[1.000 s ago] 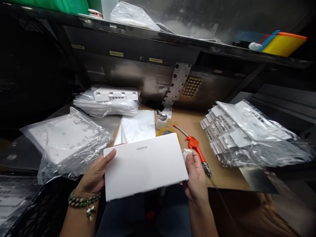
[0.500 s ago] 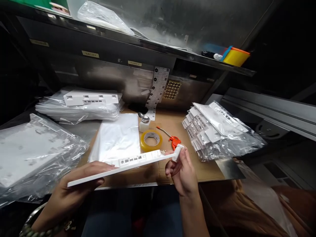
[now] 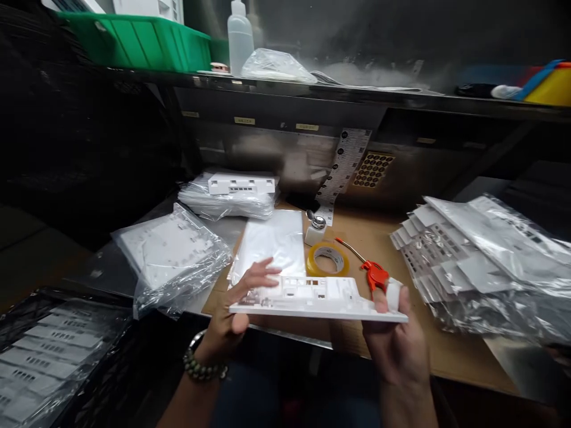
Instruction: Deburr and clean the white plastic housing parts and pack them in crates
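I hold a flat white plastic cover [image 3: 312,297] level in front of me, its ribbed inner side facing up. My left hand [image 3: 236,309] grips its left end, thumb below and fingers over the top. My right hand [image 3: 395,345] supports the right end from beneath and also pinches a small white wad [image 3: 393,292] against the edge. Behind the cover lie a roll of yellow tape [image 3: 328,259], a red air blow gun [image 3: 372,273] and a stack of clear bags [image 3: 272,244] on the cardboard mat [image 3: 446,351].
Bagged white covers lie at left [image 3: 172,255] and far left [image 3: 232,196]. A heap of bagged white parts [image 3: 482,261] fills the right. A small pump dispenser [image 3: 316,230] stands behind the tape. The shelf above carries a green bin [image 3: 138,41] and a bottle [image 3: 239,35]. A black crate [image 3: 49,356] sits lower left.
The white cover was turned from its smooth logo side, through edge-on, to its ribbed inner side up. My view swung right, then back left and upward.
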Available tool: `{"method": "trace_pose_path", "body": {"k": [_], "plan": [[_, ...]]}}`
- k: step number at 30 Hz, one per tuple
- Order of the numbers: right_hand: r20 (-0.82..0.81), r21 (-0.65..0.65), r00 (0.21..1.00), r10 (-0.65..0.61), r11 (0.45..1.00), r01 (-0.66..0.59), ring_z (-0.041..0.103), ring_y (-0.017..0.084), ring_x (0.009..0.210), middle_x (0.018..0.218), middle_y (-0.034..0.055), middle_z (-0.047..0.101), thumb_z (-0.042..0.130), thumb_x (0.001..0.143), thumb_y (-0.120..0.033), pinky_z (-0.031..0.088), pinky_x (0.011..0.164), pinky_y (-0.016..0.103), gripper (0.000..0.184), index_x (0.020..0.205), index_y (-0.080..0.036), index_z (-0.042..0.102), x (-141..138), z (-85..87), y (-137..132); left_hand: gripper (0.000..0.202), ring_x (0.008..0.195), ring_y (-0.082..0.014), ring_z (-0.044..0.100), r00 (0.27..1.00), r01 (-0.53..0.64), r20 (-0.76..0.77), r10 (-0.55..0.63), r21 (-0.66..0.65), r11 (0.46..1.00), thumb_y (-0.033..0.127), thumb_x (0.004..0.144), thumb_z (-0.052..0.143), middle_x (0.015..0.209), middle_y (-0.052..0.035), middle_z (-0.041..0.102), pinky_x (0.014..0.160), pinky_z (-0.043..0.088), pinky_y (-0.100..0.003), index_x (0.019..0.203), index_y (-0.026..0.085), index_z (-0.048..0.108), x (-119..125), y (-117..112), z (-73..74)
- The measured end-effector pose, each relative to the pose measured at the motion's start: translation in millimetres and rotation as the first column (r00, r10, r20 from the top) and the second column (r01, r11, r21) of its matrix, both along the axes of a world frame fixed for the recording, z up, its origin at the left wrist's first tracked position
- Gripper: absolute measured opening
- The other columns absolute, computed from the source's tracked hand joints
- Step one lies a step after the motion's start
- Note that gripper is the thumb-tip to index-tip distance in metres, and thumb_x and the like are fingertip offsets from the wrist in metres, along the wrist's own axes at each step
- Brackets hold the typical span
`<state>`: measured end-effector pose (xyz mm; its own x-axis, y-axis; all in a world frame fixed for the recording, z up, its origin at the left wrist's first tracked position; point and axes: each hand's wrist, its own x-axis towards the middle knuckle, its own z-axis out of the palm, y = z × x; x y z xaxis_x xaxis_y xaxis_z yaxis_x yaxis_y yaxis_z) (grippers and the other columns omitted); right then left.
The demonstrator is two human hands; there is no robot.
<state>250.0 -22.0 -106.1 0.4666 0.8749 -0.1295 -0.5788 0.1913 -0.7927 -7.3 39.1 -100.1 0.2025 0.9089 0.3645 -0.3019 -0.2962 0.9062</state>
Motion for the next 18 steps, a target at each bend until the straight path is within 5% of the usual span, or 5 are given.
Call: {"method": "trace_pose_path", "body": {"k": [3, 7, 9, 14, 18], "plan": [[0.067, 0.068, 0.997, -0.046, 0.997, 0.041, 0.058, 0.016, 0.065, 0.061, -0.0026, 0.050, 0.057, 0.097, -0.054, 0.052, 0.068, 0.031, 0.039, 0.073, -0.024, 0.061, 0.4, -4.2, -0.5, 0.077, 0.154, -0.0277, 0.031, 0.903, -0.052, 0.362, 0.231, -0.441, 0.896, 0.084, 0.082, 0.051, 0.152, -0.0086, 0.056, 0.124, 0.028, -0.038, 0.130, 0.026, 0.069, 12.8, -2.1, -0.5], [0.148, 0.130, 0.986, -0.076, 0.990, 0.057, 0.055, 0.019, 0.062, 0.056, -0.0043, 0.041, 0.053, 0.099, -0.054, 0.051, 0.072, 0.037, 0.031, 0.089, -0.027, 0.066, -2.6, -7.8, -5.2, 0.063, 0.128, -0.0372, 0.063, 0.799, 0.458, 0.572, 0.185, -0.779, 0.429, 0.053, 0.102, 0.039, 0.135, -0.0224, 0.066, 0.108, 0.050, -0.055, 0.146, 0.010, 0.050, 17.5, 4.0, 1.7], [0.169, 0.149, 0.983, -0.074, 0.988, 0.049, 0.049, 0.017, 0.054, 0.055, -0.0060, 0.041, 0.053, 0.099, -0.053, 0.050, 0.070, 0.036, 0.027, 0.097, -0.029, 0.064, -0.3, -11.0, -8.5, 0.059, 0.115, -0.0397, 0.070, 0.791, 0.533, 0.594, 0.149, -0.787, 0.310, 0.039, 0.101, 0.041, 0.124, -0.0249, 0.071, 0.104, 0.052, -0.058, 0.147, 0.002, 0.046, 19.5, 7.6, 2.0], [0.445, 0.011, 0.895, -0.034, 0.999, 0.033, 0.058, 0.018, 0.062, 0.075, -0.0027, 0.065, 0.065, 0.092, -0.054, 0.050, 0.073, 0.039, 0.030, 0.108, -0.029, 0.059, 31.2, -25.1, -14.6, 0.064, 0.105, -0.0377, 0.074, 0.796, 0.486, 0.565, 0.218, -0.811, 0.326, 0.008, 0.083, 0.049, 0.114, -0.0200, 0.077, 0.102, 0.054, -0.057, 0.146, 0.001, 0.046, 23.0, 10.7, 9.7], [0.914, 0.073, 0.353, -0.203, 0.935, 0.348, 0.062, 0.027, 0.108, 0.110, 0.0079, 0.068, 0.068, 0.091, -0.049, 0.043, 0.100, 0.047, 0.029, 0.104, -0.022, 0.070, 33.0, -21.5, -17.7, 0.076, 0.104, -0.0376, 0.075, 0.791, 0.400, 0.561, 0.246, -0.778, 0.485, 0.001, 0.070, 0.054, 0.114, -0.0172, 0.077, 0.100, 0.056, -0.057, 0.146, 0.006, 0.049, 24.0, 9.0, 23.5]]}}
